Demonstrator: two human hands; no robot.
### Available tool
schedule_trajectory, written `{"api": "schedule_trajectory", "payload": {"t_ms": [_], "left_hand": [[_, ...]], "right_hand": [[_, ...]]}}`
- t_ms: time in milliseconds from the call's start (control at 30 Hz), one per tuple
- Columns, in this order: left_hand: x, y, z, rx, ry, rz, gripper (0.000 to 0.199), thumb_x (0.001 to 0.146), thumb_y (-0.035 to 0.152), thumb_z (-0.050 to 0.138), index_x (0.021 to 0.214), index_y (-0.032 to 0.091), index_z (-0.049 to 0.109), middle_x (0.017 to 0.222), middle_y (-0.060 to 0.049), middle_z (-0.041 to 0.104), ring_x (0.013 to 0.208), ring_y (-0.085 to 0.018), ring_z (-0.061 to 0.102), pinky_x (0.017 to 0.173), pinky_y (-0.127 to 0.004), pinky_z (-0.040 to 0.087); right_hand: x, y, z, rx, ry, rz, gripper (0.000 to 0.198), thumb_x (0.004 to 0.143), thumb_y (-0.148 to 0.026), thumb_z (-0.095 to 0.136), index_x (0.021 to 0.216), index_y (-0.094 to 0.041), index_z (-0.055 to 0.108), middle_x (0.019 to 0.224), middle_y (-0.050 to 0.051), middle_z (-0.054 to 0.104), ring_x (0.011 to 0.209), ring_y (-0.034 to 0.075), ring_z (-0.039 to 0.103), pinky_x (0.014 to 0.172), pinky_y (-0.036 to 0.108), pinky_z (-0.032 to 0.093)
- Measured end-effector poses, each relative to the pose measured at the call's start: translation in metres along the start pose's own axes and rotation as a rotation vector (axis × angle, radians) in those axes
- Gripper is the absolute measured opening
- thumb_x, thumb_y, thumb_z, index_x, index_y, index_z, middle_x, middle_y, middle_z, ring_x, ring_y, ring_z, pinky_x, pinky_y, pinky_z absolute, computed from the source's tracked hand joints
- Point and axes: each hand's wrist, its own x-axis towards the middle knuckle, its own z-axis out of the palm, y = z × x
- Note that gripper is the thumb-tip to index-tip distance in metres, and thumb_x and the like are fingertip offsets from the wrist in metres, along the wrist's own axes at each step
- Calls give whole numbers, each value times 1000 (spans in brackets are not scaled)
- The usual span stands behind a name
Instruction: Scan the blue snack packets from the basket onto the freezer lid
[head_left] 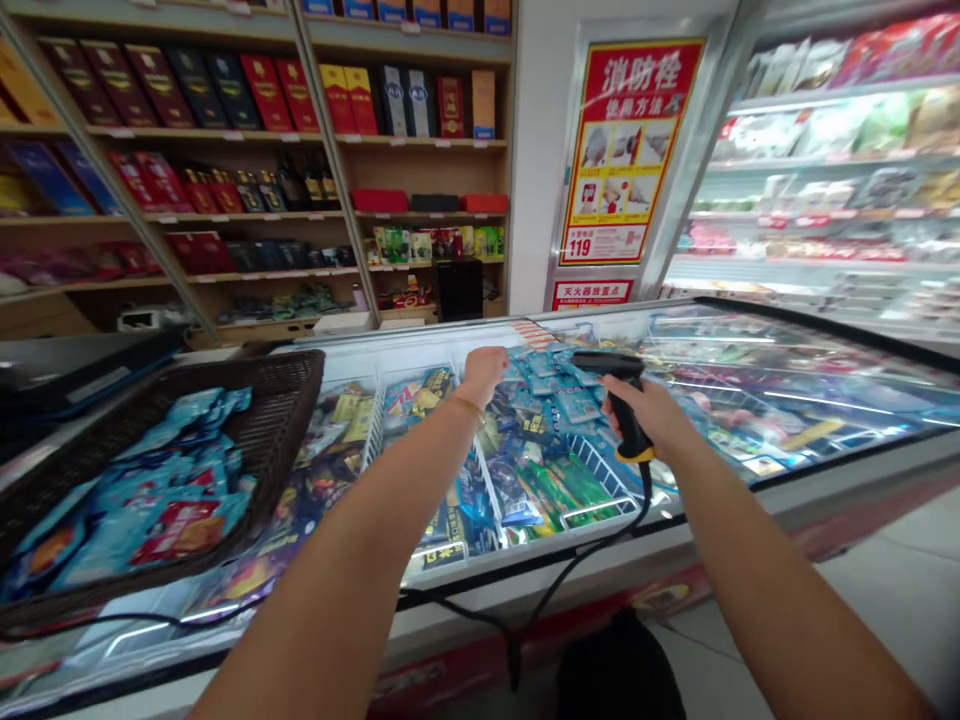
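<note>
My right hand (654,412) is wrapped round the grip of a black and yellow barcode scanner (630,400), whose head points left. A cable runs down from the scanner's base across the freezer's front edge. My left hand (486,370) is closed, reaching over the freezer beside a heap of light-blue snack packets (551,375). Whether its fingers grip a packet is hidden from me. Below both hands lie packets in white wire baskets (491,500), among them green-wrapped ones (574,488).
A dark woven basket (300,420) of blue and red packets (184,530) stands on the left. The chest freezer (675,500) has a glass top on the right. Shelves (225,135) of boxes and bottles rise behind, beside a red poster (630,150) and a lit display fridge (832,160).
</note>
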Motion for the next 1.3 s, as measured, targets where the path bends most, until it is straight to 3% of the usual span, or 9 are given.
{"api": "schedule_trajectory", "payload": {"t_ms": [233,367,500,600,767,867,933,1133,1300], "left_hand": [[-7,42,-167,265,279,144,12,71,13,65,81,17,69,81,-9,68,75,-20,65,67,-30,45],[-7,75,-268,650,442,227,15,75,16,61,87,17,70,87,-12,70,83,-25,67,75,-35,48],[-27,95,-348,1066,639,197,19,70,18,69,89,15,68,107,-20,69,111,-36,62,99,-49,42],[-49,88,-386,1266,816,109,35,70,30,71,100,13,65,126,-29,60,128,-48,48,104,-65,32],[-59,67,-417,1275,967,-127,54,74,43,65,117,11,60,133,-34,54,140,-55,28,102,-73,23],[-54,66,-420,1340,930,-293,46,75,39,64,114,13,64,129,-30,60,133,-50,43,103,-66,26],[-53,69,-419,1414,864,-308,40,79,33,61,112,12,65,130,-28,60,127,-45,52,104,-62,26],[-53,77,-405,1482,834,-71,36,92,36,46,108,11,67,121,-28,65,116,-42,60,97,-54,37],[-55,93,-360,1325,689,286,29,92,41,53,102,18,67,108,-17,70,108,-34,62,92,-41,43]], "right_hand": [[-12,0,102,-3,-243,-28,31,81,-45,74,76,-19,58,55,1,61,39,12,52,34,24,44],[-14,4,150,1,-370,-19,32,81,-46,73,75,-19,58,54,1,61,38,12,51,34,24,42],[-13,17,175,53,-441,-36,32,79,-47,74,80,-19,59,57,1,62,39,11,51,35,24,41],[-11,31,177,83,-445,-8,35,76,-48,77,83,-20,57,58,-1,62,38,11,50,34,24,41],[-9,43,165,44,-434,51,35,76,-46,77,89,-20,58,59,-1,62,39,12,51,34,23,41],[-10,42,162,34,-438,46,37,76,-47,77,92,-19,59,59,-2,62,40,12,52,35,23,42],[-12,41,162,23,-455,25,40,76,-50,77,93,-19,59,61,-2,63,41,12,53,36,24,43],[-16,44,164,-12,-503,-39,47,73,-57,77,90,-19,55,61,-2,62,39,11,53,36,24,41],[-17,43,165,2,-494,-46,49,73,-57,78,95,-19,56,62,-3,62,40,11,53,35,24,41]]}}
